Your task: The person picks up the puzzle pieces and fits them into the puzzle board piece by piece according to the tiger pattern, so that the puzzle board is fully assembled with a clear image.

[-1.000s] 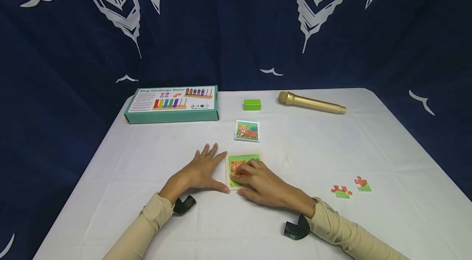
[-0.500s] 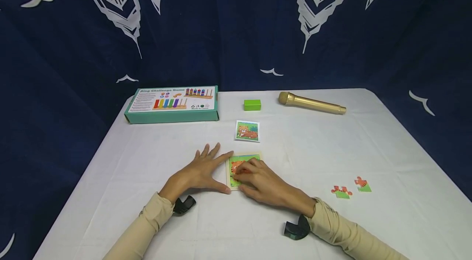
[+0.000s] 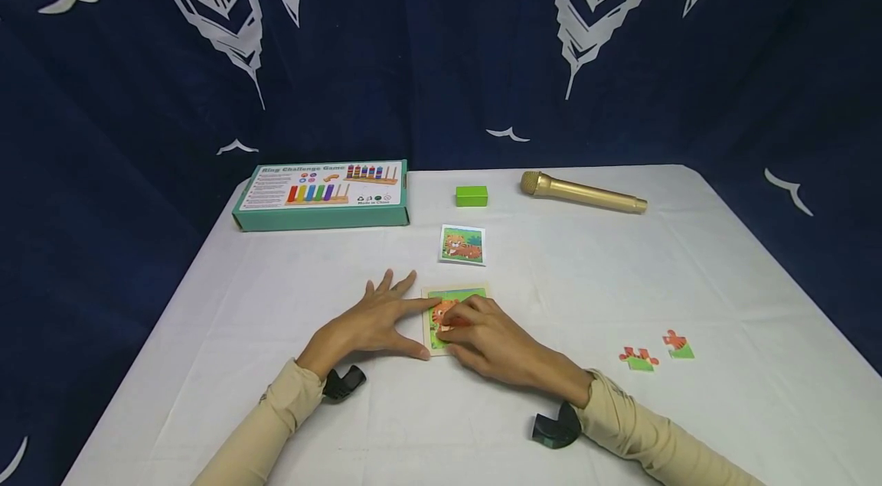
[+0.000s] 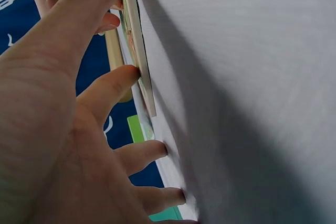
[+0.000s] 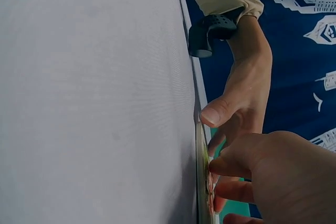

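Note:
A small square jigsaw puzzle (image 3: pixel 455 293) with a pale wooden frame and an orange tiger on green lies on the white table. My left hand (image 3: pixel 375 321) is spread at its left side. The index fingertip rests on the picture and the thumb touches the lower left corner. Bent over the puzzle from the right is my right hand (image 3: pixel 492 340), its curled fingertips on the tiger picture. Those fingers cover much of the board, so whether they pinch a piece is hidden. Two loose puzzle pieces, one (image 3: pixel 638 359) and another (image 3: pixel 678 344), lie to the right.
Behind the puzzle lies a tiger picture card (image 3: pixel 462 245), with a green block (image 3: pixel 472 197) farther back. A gold microphone (image 3: pixel 586 193) lies at the back right. At the back left sits a teal game box (image 3: pixel 320 196). A dark blue curtain (image 3: pixel 475 73) hangs behind the table.
My left index finger has moved from the puzzle's upper left edge down onto the picture. My right fingertips have shifted slightly on the puzzle. The loose pieces have stayed put.

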The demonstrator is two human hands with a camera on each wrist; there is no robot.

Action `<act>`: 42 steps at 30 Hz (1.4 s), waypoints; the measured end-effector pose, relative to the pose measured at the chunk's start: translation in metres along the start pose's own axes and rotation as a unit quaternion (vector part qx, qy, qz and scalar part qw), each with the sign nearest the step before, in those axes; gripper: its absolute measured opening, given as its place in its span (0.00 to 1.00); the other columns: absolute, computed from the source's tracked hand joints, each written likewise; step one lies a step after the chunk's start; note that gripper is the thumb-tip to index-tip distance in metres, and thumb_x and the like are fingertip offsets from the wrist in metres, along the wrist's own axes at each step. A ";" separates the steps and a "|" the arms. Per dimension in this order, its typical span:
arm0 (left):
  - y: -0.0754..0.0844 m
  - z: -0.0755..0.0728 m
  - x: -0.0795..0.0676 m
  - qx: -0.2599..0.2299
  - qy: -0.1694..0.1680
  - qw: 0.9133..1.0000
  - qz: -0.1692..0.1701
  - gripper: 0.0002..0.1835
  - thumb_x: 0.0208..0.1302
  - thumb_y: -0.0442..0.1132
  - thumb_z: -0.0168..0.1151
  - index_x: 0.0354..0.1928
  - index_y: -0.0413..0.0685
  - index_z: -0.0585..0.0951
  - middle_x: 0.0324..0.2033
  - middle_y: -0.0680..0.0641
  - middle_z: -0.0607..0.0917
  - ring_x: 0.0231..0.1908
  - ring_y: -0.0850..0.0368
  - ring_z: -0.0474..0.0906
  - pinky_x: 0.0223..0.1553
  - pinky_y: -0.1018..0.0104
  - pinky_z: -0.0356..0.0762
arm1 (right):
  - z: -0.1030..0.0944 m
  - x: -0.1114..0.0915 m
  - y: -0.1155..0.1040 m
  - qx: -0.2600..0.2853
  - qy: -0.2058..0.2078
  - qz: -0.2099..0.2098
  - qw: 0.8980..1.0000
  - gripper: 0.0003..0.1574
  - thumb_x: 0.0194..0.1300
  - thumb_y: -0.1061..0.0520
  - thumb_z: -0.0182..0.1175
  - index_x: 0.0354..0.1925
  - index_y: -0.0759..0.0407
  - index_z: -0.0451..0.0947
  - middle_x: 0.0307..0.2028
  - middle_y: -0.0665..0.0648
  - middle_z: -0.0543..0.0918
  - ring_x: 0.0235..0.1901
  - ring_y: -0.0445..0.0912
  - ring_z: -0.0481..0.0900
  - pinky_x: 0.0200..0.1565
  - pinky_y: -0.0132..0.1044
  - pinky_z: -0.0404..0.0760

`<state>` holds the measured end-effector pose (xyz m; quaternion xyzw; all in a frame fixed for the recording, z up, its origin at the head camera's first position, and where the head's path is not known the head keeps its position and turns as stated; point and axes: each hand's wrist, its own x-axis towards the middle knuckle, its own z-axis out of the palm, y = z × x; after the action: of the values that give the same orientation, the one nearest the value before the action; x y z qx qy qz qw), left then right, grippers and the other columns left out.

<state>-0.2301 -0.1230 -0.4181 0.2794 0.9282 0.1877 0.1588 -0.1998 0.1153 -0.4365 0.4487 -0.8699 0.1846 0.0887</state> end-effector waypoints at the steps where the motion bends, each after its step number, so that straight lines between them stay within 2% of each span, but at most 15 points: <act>1: 0.000 0.000 0.000 -0.001 -0.001 1.000 -0.002 0.45 0.45 0.68 0.69 0.68 0.70 0.68 0.74 0.40 0.47 0.71 0.31 0.31 0.66 0.31 0.33 | 0.000 0.000 0.000 -0.001 0.002 -0.003 1.000 0.15 0.67 0.52 0.58 0.49 0.50 0.85 0.51 0.47 0.80 0.54 0.43 0.68 0.58 0.42 0.68; 6: 0.000 0.000 0.000 0.002 -0.003 1.000 -0.003 0.45 0.46 0.68 0.68 0.69 0.70 0.67 0.75 0.41 0.47 0.71 0.31 0.30 0.67 0.32 0.32 | 0.000 -0.001 0.000 -0.007 0.008 -0.017 1.000 0.14 0.66 0.53 0.59 0.47 0.52 0.85 0.49 0.47 0.82 0.55 0.45 0.69 0.60 0.44 0.66; 13: 0.000 0.001 0.001 0.014 -0.002 1.000 -0.004 0.45 0.47 0.69 0.67 0.69 0.70 0.66 0.75 0.41 0.47 0.71 0.31 0.30 0.67 0.32 0.32 | -0.001 0.000 0.000 0.004 -0.003 -0.010 1.000 0.14 0.66 0.52 0.60 0.48 0.52 0.85 0.49 0.47 0.83 0.54 0.45 0.71 0.61 0.44 0.66; 17: 0.000 0.001 0.001 0.012 -0.002 1.000 -0.008 0.45 0.46 0.69 0.67 0.69 0.71 0.66 0.75 0.42 0.47 0.72 0.32 0.30 0.67 0.32 0.32 | -0.003 -0.002 0.004 0.026 -0.010 0.001 1.000 0.16 0.65 0.53 0.60 0.50 0.53 0.84 0.50 0.46 0.83 0.55 0.45 0.72 0.61 0.47 0.65; 22: -0.001 0.002 0.001 0.013 -0.002 1.000 -0.008 0.45 0.47 0.69 0.67 0.69 0.71 0.65 0.75 0.42 0.47 0.72 0.32 0.31 0.67 0.32 0.32 | -0.004 -0.006 0.013 0.041 -0.026 -0.008 0.999 0.19 0.66 0.52 0.59 0.55 0.51 0.81 0.53 0.44 0.82 0.60 0.47 0.70 0.63 0.49 0.62; 31: 0.000 0.001 0.001 0.015 -0.009 1.000 -0.013 0.46 0.47 0.69 0.67 0.70 0.72 0.63 0.75 0.43 0.46 0.72 0.33 0.30 0.68 0.34 0.31 | -0.001 -0.012 0.024 0.127 -0.054 0.013 0.990 0.21 0.68 0.49 0.56 0.58 0.47 0.79 0.58 0.40 0.77 0.69 0.49 0.60 0.68 0.56 0.51; 38: 0.000 0.001 0.001 0.011 -0.007 1.000 -0.010 0.46 0.47 0.69 0.67 0.70 0.71 0.64 0.75 0.43 0.46 0.72 0.33 0.30 0.67 0.33 0.31 | 0.001 -0.013 0.029 0.178 -0.046 0.020 0.983 0.20 0.73 0.53 0.48 0.58 0.49 0.78 0.59 0.42 0.77 0.71 0.50 0.57 0.71 0.57 0.39; 42: -0.001 0.001 0.002 0.013 -0.007 1.000 -0.008 0.46 0.47 0.69 0.67 0.70 0.71 0.64 0.75 0.42 0.46 0.72 0.32 0.30 0.67 0.33 0.32 | 0.002 -0.013 0.029 0.197 -0.032 0.028 0.979 0.20 0.74 0.54 0.47 0.57 0.49 0.79 0.58 0.43 0.78 0.71 0.51 0.57 0.71 0.57 0.38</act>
<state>-0.2316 -0.1226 -0.4199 0.2757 0.9315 0.1723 0.1632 -0.2160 0.1395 -0.4498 0.4390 -0.8309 0.3402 -0.0349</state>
